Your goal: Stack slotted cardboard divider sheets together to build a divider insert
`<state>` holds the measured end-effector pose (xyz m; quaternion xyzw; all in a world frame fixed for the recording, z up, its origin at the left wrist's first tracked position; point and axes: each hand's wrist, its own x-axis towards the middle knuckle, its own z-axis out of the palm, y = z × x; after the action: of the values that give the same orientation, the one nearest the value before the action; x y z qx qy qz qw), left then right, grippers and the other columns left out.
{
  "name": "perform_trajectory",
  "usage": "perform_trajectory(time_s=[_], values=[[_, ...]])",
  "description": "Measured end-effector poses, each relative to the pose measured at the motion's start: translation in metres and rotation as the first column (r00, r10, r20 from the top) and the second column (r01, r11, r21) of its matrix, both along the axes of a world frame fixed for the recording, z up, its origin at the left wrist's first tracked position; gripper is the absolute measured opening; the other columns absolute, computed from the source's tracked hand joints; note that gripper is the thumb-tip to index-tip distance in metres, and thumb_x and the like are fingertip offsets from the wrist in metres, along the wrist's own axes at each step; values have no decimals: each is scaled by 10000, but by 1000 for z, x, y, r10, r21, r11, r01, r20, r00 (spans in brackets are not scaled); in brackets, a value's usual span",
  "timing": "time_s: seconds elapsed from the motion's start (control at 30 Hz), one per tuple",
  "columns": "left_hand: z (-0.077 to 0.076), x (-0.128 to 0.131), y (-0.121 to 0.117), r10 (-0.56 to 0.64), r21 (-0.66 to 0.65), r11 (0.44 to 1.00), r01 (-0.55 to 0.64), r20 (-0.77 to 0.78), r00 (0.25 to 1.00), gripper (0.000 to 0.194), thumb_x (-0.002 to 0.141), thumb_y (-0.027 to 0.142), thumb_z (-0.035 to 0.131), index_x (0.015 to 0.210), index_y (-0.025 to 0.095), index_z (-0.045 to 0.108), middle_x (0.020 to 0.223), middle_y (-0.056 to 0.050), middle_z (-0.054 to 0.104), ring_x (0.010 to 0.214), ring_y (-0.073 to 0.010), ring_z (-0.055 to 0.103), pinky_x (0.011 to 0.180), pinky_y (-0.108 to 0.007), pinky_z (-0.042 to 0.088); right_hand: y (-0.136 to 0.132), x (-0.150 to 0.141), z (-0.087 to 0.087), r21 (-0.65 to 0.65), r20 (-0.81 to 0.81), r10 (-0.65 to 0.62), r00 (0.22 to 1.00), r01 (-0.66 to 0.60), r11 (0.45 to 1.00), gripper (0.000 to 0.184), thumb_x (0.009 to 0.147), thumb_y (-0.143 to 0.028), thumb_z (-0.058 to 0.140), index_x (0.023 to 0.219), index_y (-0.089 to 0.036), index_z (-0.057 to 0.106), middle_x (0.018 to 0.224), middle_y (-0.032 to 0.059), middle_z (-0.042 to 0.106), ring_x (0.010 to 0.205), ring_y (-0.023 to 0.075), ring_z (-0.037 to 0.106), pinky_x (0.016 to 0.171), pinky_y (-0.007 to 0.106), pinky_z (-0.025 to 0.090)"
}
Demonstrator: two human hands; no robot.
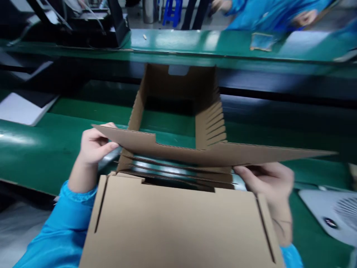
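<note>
My left hand (96,145) pinches the left end of a notched cardboard divider (178,152), thumb in front and fingers behind. At the divider's right part my right hand (269,180) grips its lower edge between thumb and fingers. The divider lies across an open cardboard frame (136,108) whose side walls have a row of slots. Several more thin dividers stand crosswise in the frame, nearer to me. Closest to me, a wide cardboard panel (178,227) with a notched top edge and a long slit near each side hides the frame's near end.
Green matting (41,149) covers the bench. A grey device with a round grille (329,212) lies at right, a white flat item (22,108) at left. Black equipment (92,26) stands on the back ledge. Across it, a person in a blue sleeve (267,15) is blurred.
</note>
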<state>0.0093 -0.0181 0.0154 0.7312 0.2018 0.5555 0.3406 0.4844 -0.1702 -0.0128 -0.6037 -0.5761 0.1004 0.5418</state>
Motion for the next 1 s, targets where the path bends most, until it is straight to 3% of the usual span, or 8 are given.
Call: perform_trajectory(time_s=[0.1,0.2,0.3,0.4,0.53,0.63,0.77,1.0], values=[[1,4,6,3,65,998,-4,28,1000,147,869,294,994,936,204,900,819,-77,818,772,-218,749,685,-359,650,3,-2,8,111,131,129,983,-143,983,125,912,-301,931,849,-226,853,833,50,812,679,186,774,558,233,572],[7,8,13,-33,170,985,27,34,999,124,825,230,981,919,220,901,750,-37,804,678,-203,733,571,-326,642,8,-4,16,159,221,181,958,-218,963,52,978,-232,866,936,-234,836,904,51,824,753,204,787,589,295,612],[16,12,18,-71,238,968,77,-36,997,104,807,216,961,861,227,874,677,-20,766,593,-201,692,482,-326,617,13,-2,19,102,267,307,913,-344,933,51,1014,-219,817,987,-259,802,885,34,791,728,200,742,572,334,608],[17,13,19,-82,253,963,97,-67,994,110,804,245,947,878,217,870,690,-40,765,602,-217,699,469,-345,616,15,0,18,40,191,439,878,-453,890,44,1026,-231,795,1036,-274,796,948,43,780,791,211,740,622,360,644],[10,13,14,6,215,976,-21,72,997,192,772,326,1014,882,227,891,706,-46,786,619,-221,721,520,-364,634,11,-5,13,138,14,388,922,-386,912,142,1012,-249,832,1146,-295,821,1037,66,790,825,224,750,630,385,667],[7,12,10,59,204,975,-83,120,991,239,737,347,1069,870,260,891,681,-18,785,576,-208,700,519,-372,623,11,-13,15,207,-16,314,949,-304,930,179,969,-161,861,1092,-290,842,1017,67,801,843,227,771,629,378,670],[10,12,10,-25,283,959,16,29,999,211,775,273,1032,902,271,863,717,-6,808,573,-199,706,534,-365,625,15,-18,20,247,48,351,935,-351,903,184,933,-69,832,985,-245,826,939,31,801,842,185,797,708,313,685],[8,11,11,-62,275,960,60,0,998,277,801,198,963,1069,235,902,762,-27,802,621,-213,723,554,-377,637,14,-15,25,174,76,346,935,-354,919,171,951,-103,824,999,-266,839,921,53,795,761,201,754,592,320,622]])
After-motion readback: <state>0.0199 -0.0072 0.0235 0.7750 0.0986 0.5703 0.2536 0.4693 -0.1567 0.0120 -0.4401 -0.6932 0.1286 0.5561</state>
